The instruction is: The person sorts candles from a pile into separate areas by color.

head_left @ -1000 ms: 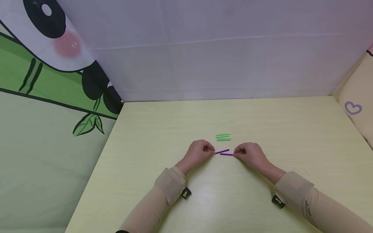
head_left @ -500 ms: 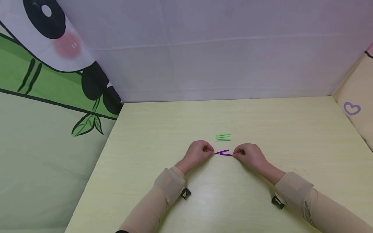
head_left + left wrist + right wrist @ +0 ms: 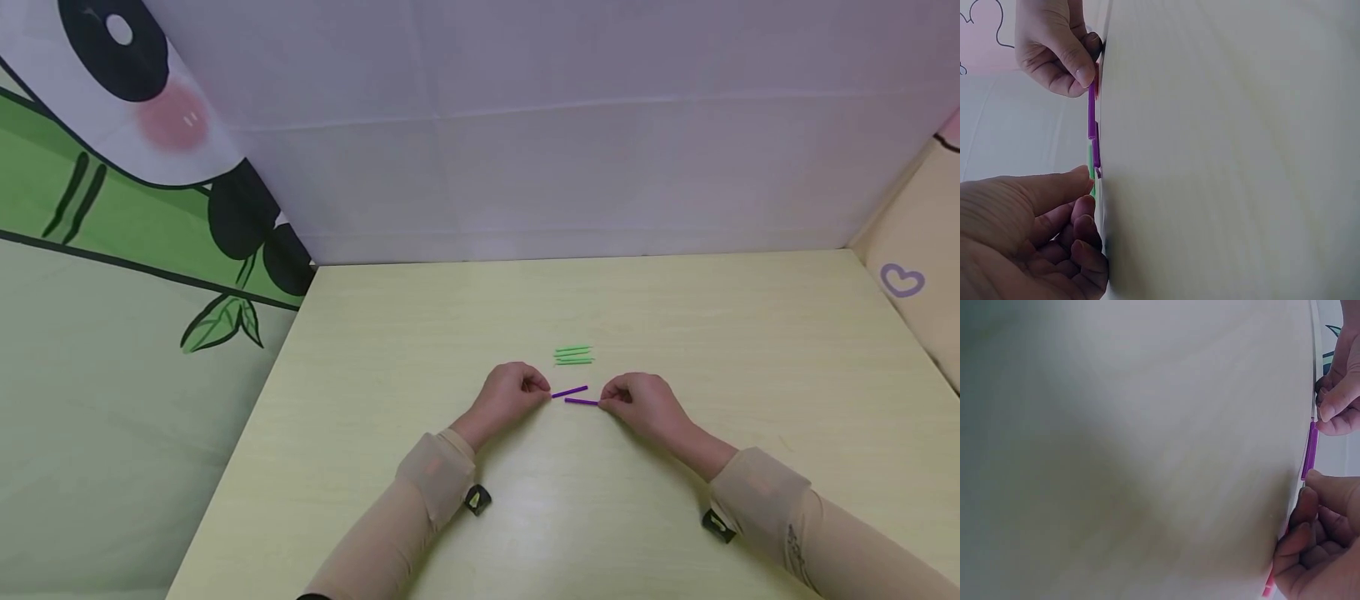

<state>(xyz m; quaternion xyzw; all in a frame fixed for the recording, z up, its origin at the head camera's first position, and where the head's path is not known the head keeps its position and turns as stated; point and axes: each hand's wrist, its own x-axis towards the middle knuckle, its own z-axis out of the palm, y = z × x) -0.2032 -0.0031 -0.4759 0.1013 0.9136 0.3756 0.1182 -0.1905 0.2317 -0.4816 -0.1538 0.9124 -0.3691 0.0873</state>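
Note:
My left hand [image 3: 513, 393] pinches the near end of a thin purple stick [image 3: 570, 392] between thumb and fingertips; the stick slants up to the right. My right hand [image 3: 643, 402] pinches a second purple stick [image 3: 581, 402] by its right end, and that one points left, lying slightly nearer to me than the first. The free ends run past each other side by side. In the left wrist view the right hand's stick [image 3: 1091, 112] stands end to end with the other stick [image 3: 1096, 150]. The right wrist view shows purple [image 3: 1310, 450] between both hands' fingertips.
Several thin green sticks [image 3: 573, 356] lie in a row on the pale wooden table [image 3: 450, 317], just beyond the hands. A small red piece [image 3: 1267, 586] shows below the right hand in the right wrist view. A plain curtain [image 3: 562, 167] hangs behind the table.
My right hand has shifted slightly toward me with its purple stick, so the gap between the two sticks is a little wider. The left hand stays almost still.

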